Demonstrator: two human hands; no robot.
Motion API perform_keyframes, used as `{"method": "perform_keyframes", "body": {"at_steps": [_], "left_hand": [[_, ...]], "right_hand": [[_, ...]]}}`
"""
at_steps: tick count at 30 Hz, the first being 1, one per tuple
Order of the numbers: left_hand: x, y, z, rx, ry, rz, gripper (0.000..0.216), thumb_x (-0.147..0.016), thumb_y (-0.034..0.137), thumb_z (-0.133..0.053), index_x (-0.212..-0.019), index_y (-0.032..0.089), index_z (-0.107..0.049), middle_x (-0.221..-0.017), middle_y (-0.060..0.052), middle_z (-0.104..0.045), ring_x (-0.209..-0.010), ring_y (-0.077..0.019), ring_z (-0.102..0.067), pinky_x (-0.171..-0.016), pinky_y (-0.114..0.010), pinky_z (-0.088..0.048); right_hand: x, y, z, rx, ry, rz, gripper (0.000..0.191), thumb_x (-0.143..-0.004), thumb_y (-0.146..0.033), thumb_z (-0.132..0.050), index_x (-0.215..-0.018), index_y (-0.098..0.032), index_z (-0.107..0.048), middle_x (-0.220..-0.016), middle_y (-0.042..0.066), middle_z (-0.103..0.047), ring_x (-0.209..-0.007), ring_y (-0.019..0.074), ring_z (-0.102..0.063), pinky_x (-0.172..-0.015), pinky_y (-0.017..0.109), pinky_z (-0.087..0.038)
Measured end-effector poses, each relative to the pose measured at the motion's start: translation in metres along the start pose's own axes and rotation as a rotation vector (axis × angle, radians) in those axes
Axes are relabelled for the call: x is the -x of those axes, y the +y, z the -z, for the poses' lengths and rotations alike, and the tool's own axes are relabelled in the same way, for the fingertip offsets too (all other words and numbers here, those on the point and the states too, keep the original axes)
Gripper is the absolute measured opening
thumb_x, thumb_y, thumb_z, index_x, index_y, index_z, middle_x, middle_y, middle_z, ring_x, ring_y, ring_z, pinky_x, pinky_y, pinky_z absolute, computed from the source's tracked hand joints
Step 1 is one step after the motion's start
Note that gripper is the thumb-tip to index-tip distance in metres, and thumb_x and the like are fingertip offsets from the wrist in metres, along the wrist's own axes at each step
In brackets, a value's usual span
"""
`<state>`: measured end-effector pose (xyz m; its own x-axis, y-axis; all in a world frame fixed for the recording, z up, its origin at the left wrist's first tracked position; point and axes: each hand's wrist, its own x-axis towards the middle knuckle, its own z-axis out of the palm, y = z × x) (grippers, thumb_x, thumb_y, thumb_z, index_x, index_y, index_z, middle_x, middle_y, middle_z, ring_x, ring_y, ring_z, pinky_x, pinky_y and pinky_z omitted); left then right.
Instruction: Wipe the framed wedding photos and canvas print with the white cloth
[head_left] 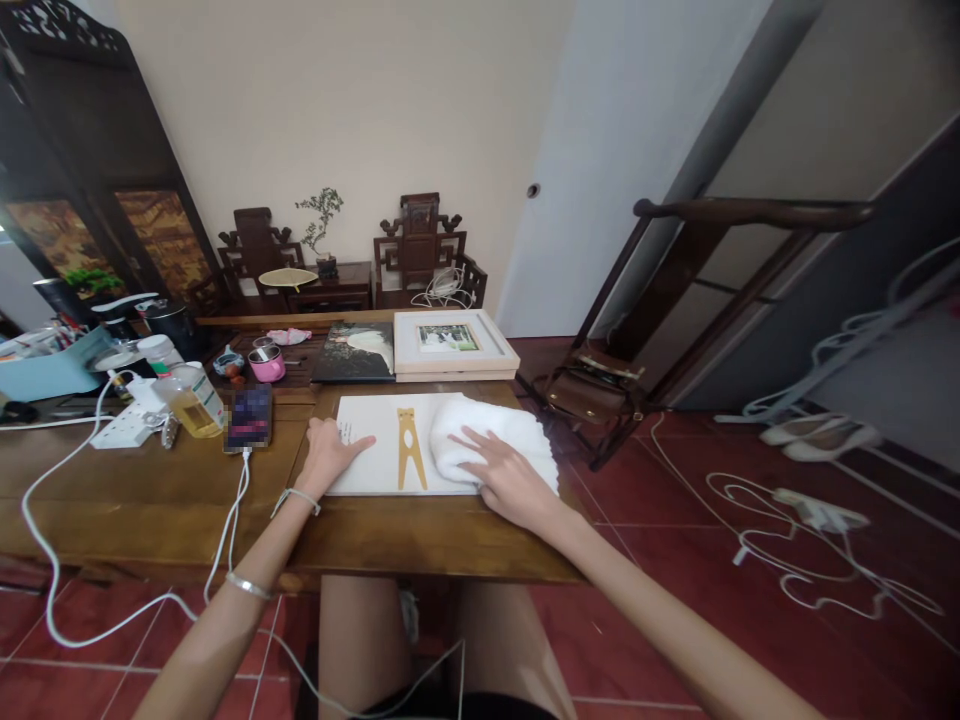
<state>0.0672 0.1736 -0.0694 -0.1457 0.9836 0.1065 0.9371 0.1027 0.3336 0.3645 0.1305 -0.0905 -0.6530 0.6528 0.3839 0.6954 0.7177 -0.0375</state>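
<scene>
A flat white board [375,455] with a golden cat-topped figure [410,450] and small print on its left lies on the wooden table. My left hand [330,455] holds the board's left edge, thumb stretched over its face and fingers along the side. Over the right part of the board spreads a fluffy white cloth [525,430] with a scalloped edge. My right hand [510,480] presses on this cloth and grips it, fingers somewhat spread. The cloth hides the board's right end.
Behind the board lie a framed photo [457,345] and a dark picture [356,352]. To the left are a phone [247,418] on a cable, a bottle [191,400], a pink cup [268,365] and a power strip [124,430]. A chair [600,385] with a brown bag stands right.
</scene>
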Motion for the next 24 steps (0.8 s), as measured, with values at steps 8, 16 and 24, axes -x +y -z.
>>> {"method": "perform_keyframes", "body": {"at_steps": [8, 16, 24], "left_hand": [[0.006, -0.015, -0.023, 0.212, 0.110, -0.403, 0.056, -0.086, 0.046, -0.056, -0.128, 0.010, -0.049, -0.134, -0.019, -0.047, -0.128, -0.0310, -0.044, -0.109, -0.045, -0.035], [-0.003, -0.021, -0.026, 0.276, -0.064, -0.518, 0.057, -0.090, 0.048, -0.047, -0.135, 0.013, -0.050, -0.148, -0.016, -0.043, -0.141, -0.0289, -0.034, -0.118, -0.048, -0.024], [-0.010, -0.023, -0.034, 0.256, -0.043, -0.498, 0.057, -0.093, 0.042, -0.040, -0.140, 0.010, -0.045, -0.152, -0.016, -0.036, -0.144, -0.0262, -0.029, -0.119, -0.047, -0.023]], "right_hand": [[0.001, 0.003, 0.009, -0.059, -0.042, 0.088, 0.057, -0.058, 0.005, -0.045, -0.101, -0.018, -0.074, -0.139, 0.011, -0.054, -0.134, 0.0334, -0.041, -0.108, 0.059, -0.036], [-0.051, 0.036, 0.007, -0.139, -0.125, -0.012, 0.064, -0.062, 0.003, -0.043, -0.116, -0.019, -0.069, -0.145, 0.011, -0.047, -0.131, 0.0281, -0.047, -0.105, 0.046, -0.042], [-0.065, 0.044, -0.002, -0.096, -0.120, -0.044, 0.061, -0.061, 0.003, -0.044, -0.114, -0.016, -0.069, -0.141, 0.015, -0.051, -0.131, 0.0300, -0.047, -0.108, 0.052, -0.037]]}}
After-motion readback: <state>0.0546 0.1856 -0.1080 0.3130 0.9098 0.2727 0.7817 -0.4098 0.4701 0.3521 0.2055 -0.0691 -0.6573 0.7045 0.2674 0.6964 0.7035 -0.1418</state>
